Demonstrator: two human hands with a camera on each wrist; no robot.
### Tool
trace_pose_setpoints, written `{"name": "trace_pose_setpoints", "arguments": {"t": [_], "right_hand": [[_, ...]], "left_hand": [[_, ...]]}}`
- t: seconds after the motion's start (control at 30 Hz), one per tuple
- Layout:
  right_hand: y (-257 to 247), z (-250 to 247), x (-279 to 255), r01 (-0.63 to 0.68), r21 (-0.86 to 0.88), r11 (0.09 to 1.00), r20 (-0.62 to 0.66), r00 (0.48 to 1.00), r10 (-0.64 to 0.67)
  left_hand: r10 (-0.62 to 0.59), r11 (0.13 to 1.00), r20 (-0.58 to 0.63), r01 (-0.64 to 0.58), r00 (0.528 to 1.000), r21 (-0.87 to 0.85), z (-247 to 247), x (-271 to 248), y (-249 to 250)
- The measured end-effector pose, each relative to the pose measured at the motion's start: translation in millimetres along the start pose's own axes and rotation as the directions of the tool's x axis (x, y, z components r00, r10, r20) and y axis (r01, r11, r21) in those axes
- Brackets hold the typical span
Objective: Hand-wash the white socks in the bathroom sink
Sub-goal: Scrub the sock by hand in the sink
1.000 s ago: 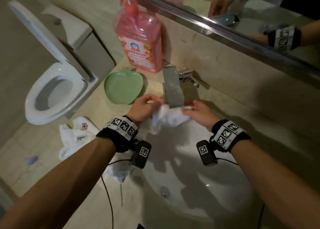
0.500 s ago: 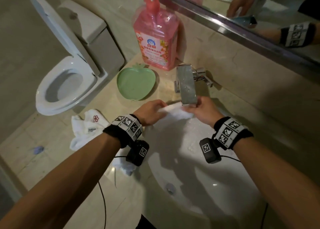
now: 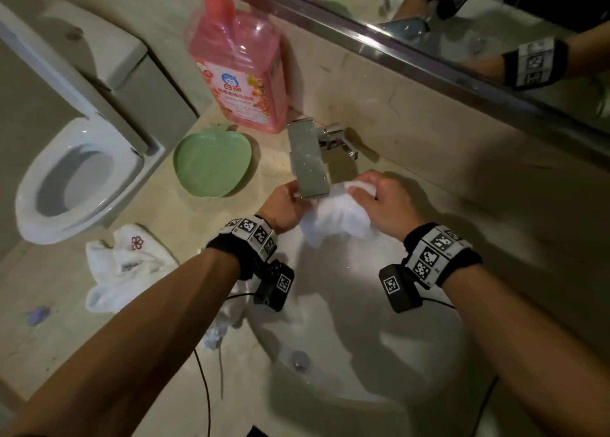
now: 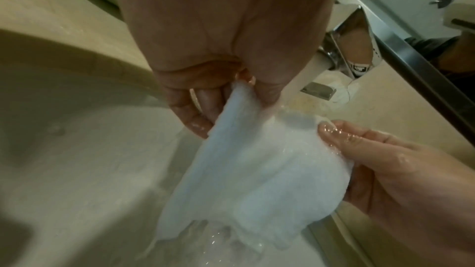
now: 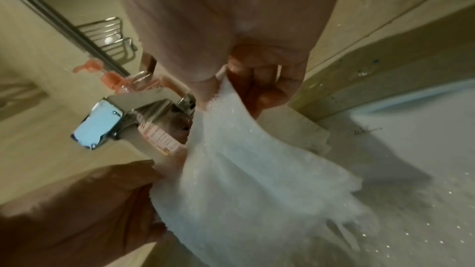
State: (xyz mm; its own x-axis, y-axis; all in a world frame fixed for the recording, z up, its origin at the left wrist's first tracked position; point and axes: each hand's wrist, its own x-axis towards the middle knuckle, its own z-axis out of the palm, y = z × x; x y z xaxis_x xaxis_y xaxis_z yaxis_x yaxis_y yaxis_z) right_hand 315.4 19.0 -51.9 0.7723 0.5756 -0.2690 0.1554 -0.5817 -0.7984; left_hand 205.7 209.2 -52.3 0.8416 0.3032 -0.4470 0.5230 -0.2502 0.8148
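Note:
A wet white sock hangs stretched between both hands under the chrome faucet spout, over the white sink basin. My left hand pinches its left edge between thumb and curled fingers. My right hand pinches the right edge the same way. Water runs over the cloth and drips off its lower end. More white socks lie in a heap on the counter left of the basin.
A pink detergent pump bottle stands behind a green apple-shaped dish on the beige counter. A toilet with its lid up sits at the far left. A mirror runs along the wall above the faucet.
Both hands shifted the sock slightly right under the spout and spread it wider, so more cloth hangs down. The head view moved closer.

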Motion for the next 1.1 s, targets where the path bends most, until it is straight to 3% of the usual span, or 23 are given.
{"name": "trace_pose_setpoints", "arguments": {"t": [0.33, 0.43, 0.53, 0.67, 0.77, 0.83, 0.93, 1.03, 1.1], "right_hand": [[-4, -2, 3, -0.037, 0.127, 0.991, -0.054, 0.998, 0.045], [-7, 6, 4, -0.043, 0.113, 0.993, 0.02, 0.999, 0.041], [-13, 19, 5, -0.111, 0.18, 0.977, 0.2, 0.977, 0.074], [-21, 37, 9, 0.011, -0.047, 0.999, 0.356, 0.935, 0.006], [-32, 50, 10, 0.109, -0.152, 0.982, 0.353, 0.934, -0.049], [-38, 54, 9, 0.091, -0.018, 0.996, 0.323, 0.943, -0.08], [-46, 58, 10, 0.064, 0.098, 0.993, 0.266, 0.96, -0.088], [-48, 56, 9, -0.025, 0.166, 0.986, 0.202, 0.979, -0.009], [-48, 51, 9, -0.066, 0.193, 0.979, 0.175, 0.984, 0.032]], "left_hand": [[-0.131, 0.948, -0.066, 0.106, 0.989, -0.301, -9, -4, 3], [-0.143, 0.918, -0.098, 0.095, 0.985, -0.386, -21, -13, -1], [-0.132, 0.906, -0.104, 0.077, 0.986, -0.416, -34, -23, -4], [-0.107, 0.908, -0.099, 0.057, 0.989, -0.415, -51, -36, -13], [-0.039, 0.978, -0.063, 0.025, 0.997, -0.206, -59, -43, -21], [-0.006, 0.998, -0.003, 0.006, 1.0, 0.057, -61, -46, -26], [-0.006, 0.94, -0.003, 0.006, 1.0, 0.34, -62, -46, -33], [-0.05, 0.929, 0.023, 0.038, 0.999, 0.369, -57, -41, -38], [-0.074, 0.966, 0.031, 0.064, 0.997, 0.249, -50, -36, -39]]}}
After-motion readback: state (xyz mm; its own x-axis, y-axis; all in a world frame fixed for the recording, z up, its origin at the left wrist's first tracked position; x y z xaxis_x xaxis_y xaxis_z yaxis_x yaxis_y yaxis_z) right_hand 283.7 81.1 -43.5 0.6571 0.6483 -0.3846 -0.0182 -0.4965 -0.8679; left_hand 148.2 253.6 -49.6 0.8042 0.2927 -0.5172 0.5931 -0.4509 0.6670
